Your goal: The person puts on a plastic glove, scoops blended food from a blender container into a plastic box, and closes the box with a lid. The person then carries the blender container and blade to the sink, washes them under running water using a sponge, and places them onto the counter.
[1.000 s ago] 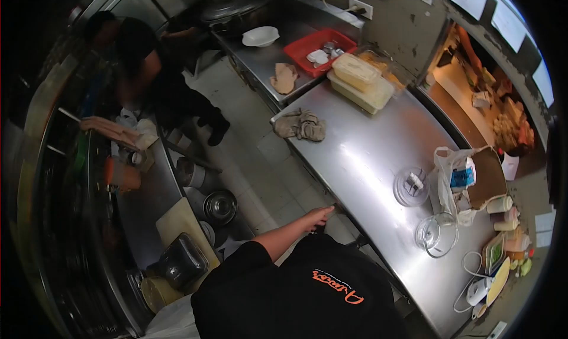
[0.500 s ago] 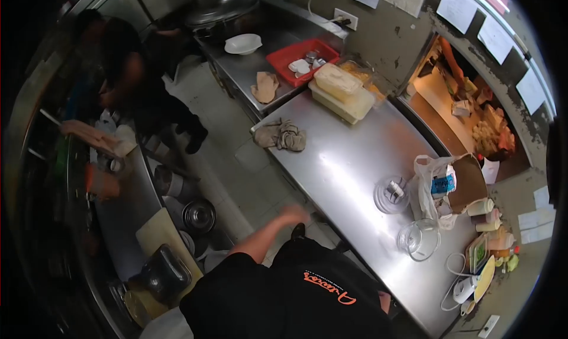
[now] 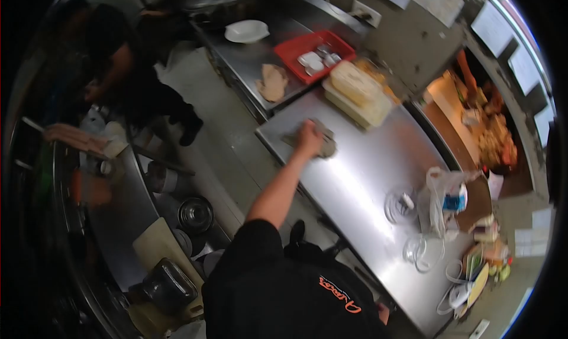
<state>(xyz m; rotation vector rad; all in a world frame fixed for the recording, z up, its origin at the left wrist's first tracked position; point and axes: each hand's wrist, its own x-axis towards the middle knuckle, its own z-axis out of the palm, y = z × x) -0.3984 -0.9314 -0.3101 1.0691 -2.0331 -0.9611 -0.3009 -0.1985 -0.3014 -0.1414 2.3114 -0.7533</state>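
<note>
My left hand point(image 3: 310, 139) reaches over the near left corner of the steel table point(image 3: 355, 179), its fingers pressed together on a crumpled grey-brown cloth point(image 3: 326, 145). Part of the cloth shows on both sides of the hand. At the right edge of my black shirt, low in the view, a small part of my right hand point(image 3: 383, 313) shows beside the table's edge. Its fingers are too hidden to read. Beyond the cloth stands a lidded pale tub point(image 3: 361, 96).
A red tray point(image 3: 313, 55) and a white dish point(image 3: 247, 31) lie on the far counter. Glass bowls point(image 3: 423, 253) and a plastic bag point(image 3: 438, 200) stand on the table's right part. Another person point(image 3: 118, 61) is at the upper left, beside the left counter.
My left hand has moved from beside my body up and forward onto the cloth. The cloth has shifted slightly and is partly covered by the hand. The view has also shifted.
</note>
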